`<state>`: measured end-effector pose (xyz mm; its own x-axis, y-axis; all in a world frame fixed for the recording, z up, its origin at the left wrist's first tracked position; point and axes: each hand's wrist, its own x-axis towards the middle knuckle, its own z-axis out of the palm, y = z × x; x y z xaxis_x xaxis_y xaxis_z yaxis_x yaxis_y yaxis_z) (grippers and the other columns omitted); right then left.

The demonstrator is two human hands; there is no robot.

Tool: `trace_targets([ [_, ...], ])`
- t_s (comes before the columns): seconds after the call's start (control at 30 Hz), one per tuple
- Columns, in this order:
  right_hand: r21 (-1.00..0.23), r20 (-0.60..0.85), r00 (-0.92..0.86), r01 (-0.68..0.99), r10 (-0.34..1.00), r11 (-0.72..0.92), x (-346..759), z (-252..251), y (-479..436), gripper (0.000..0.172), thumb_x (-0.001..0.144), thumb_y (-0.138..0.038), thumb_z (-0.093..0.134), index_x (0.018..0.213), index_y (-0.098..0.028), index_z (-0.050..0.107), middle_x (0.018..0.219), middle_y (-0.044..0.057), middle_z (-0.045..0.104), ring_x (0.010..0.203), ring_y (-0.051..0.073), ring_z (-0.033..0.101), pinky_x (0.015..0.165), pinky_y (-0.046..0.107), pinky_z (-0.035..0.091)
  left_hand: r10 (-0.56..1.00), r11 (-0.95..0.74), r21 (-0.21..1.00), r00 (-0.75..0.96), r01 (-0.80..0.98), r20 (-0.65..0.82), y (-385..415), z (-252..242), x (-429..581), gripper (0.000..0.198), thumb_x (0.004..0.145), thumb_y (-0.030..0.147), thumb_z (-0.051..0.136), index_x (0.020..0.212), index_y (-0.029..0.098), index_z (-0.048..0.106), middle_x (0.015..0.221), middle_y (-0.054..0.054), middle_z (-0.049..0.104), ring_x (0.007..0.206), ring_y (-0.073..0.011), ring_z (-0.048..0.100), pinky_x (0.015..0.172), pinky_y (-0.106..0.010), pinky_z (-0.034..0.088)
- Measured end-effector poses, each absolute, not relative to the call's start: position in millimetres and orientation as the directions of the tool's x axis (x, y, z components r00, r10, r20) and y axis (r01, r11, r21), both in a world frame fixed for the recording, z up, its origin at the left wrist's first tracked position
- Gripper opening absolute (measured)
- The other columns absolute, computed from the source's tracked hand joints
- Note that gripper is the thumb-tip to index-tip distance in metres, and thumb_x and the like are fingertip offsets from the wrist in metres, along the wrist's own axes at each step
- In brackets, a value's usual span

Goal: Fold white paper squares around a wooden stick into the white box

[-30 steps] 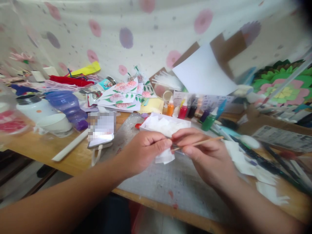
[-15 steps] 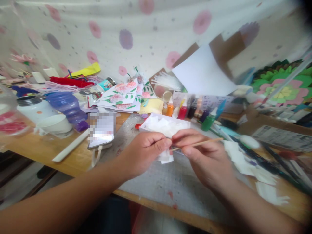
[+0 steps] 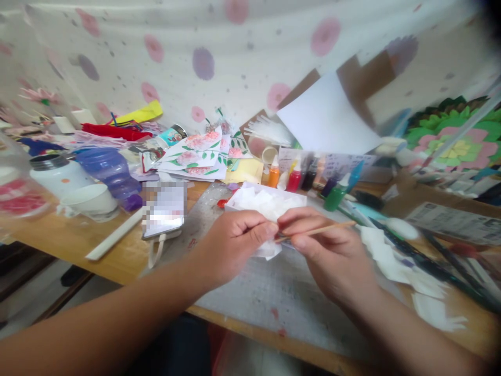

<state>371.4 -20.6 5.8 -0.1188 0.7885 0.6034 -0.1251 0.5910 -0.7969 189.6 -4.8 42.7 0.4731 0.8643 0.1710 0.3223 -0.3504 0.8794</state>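
My left hand (image 3: pixel 235 245) is closed in a pinch on a thin white paper piece (image 3: pixel 271 250), whose lower edge hangs below the fingers. Between the thumb and fingers of my right hand (image 3: pixel 336 256) lies a slim wooden stick (image 3: pixel 329 228), slanting up to the right. Its left end reaches the white piece at my left fingertips, and the two hands nearly touch. Just behind them is a white box (image 3: pixel 303 200) filled with white, tissue-like pieces (image 3: pixel 266 202). The exact contact between stick and paper is partly hidden by the fingers.
A grey cutting mat (image 3: pixel 282 297) lies under the hands. Paint bottles, one of them green (image 3: pixel 335 194), stand behind the box. To the left are a phone (image 3: pixel 166 211) with a cable and a white strip (image 3: pixel 113 235). White paper strips (image 3: pixel 381 256) lie at right.
Both hands stay nearly in place, with the stick still in the right hand. The hanging white paper has shifted slightly at the left fingertips.
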Motion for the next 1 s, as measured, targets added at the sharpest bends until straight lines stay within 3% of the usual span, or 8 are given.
trace_targets([
  [0.33,-0.781,0.624,-0.114,-0.105,0.773,0.615,372.9,5.3,-20.4,0.014,0.085,-0.023,0.071,0.092,-0.034,0.078,0.081,-0.001,0.074,0.092,0.017,0.063,0.085,0.034,0.052,0.873,-0.406,0.814,0.440,0.415,0.211,-7.1,46.3,190.2,0.036,0.091,0.038,0.050,0.063,0.016,0.057,0.059,0.004,0.045,0.059,-0.0107,0.041,0.056,-0.024,0.032],
  [0.5,-0.753,0.657,-0.116,-0.071,0.745,0.654,372.0,8.5,-21.2,0.018,0.084,-0.017,0.071,0.091,-0.032,0.078,0.082,-0.002,0.076,0.092,0.016,0.066,0.085,0.031,0.054,0.876,-0.351,0.851,0.459,0.391,0.151,-6.6,45.3,191.7,0.042,0.090,0.043,0.049,0.057,0.017,0.047,0.056,0.005,0.037,0.056,-0.0100,0.035,0.052,-0.023,0.028],
  [0.6,-0.733,0.679,-0.119,-0.041,0.725,0.679,371.3,12.3,-22.1,0.021,0.084,-0.011,0.070,0.090,-0.030,0.078,0.081,-0.002,0.076,0.093,0.014,0.068,0.086,0.028,0.055,0.872,-0.289,0.883,0.481,0.369,0.085,-5.9,44.7,191.6,0.044,0.090,0.047,0.047,0.060,0.016,0.053,0.057,0.005,0.039,0.057,-0.0105,0.036,0.053,-0.024,0.028],
  [0.87,-0.679,0.726,-0.120,0.029,0.677,0.734,371.3,16.8,-26.1,0.023,0.083,-0.005,0.068,0.090,-0.025,0.078,0.084,-0.001,0.077,0.093,0.013,0.069,0.086,0.025,0.056,0.842,-0.091,0.985,0.540,0.148,-0.003,-1.9,30.0,187.7,0.051,0.089,0.060,0.048,0.069,0.014,0.062,0.062,0.002,0.049,0.058,-0.0108,0.039,0.055,-0.026,0.029],
  [1.0,-0.657,0.746,-0.102,0.051,0.658,0.752,373.2,16.1,-26.3,0.023,0.082,-0.005,0.069,0.091,-0.024,0.077,0.087,-0.001,0.077,0.092,0.014,0.070,0.085,0.027,0.057,0.827,0.026,0.999,0.561,-0.020,-0.010,-2.3,33.8,189.3,0.034,0.084,0.042,0.062,0.064,0.014,0.060,0.060,0.002,0.050,0.060,-0.0113,0.041,0.059,-0.026,0.032],
])
